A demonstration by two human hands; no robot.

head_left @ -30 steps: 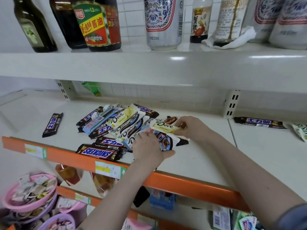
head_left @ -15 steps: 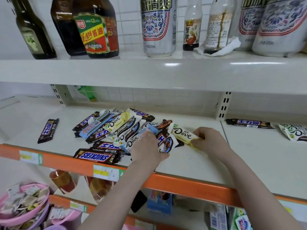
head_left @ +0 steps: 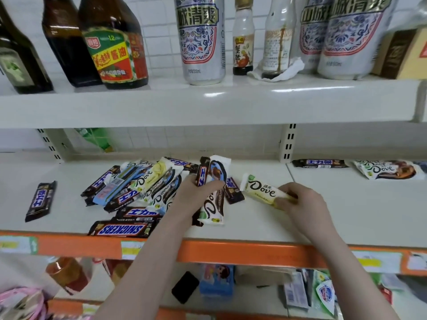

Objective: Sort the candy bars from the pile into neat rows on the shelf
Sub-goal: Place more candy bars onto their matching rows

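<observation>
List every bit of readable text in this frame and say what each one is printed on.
"Dove": pale yellow bar that the right hand pinches
"Dove": white bar gripped by the left hand
"SNICKERS", upside down: brown bar at the shelf's front edge
"Dove": white bag at far right
"500mL": tall can on the upper shelf
"1.2": green-labelled bottle
Orange-rail price tags: too blurred to read

Bare shelf (head_left: 265, 218) opens between the candy pile (head_left: 143, 188) and the right-hand Dove bag (head_left: 390, 169); the upper shelf (head_left: 208, 105) caps headroom above.
</observation>
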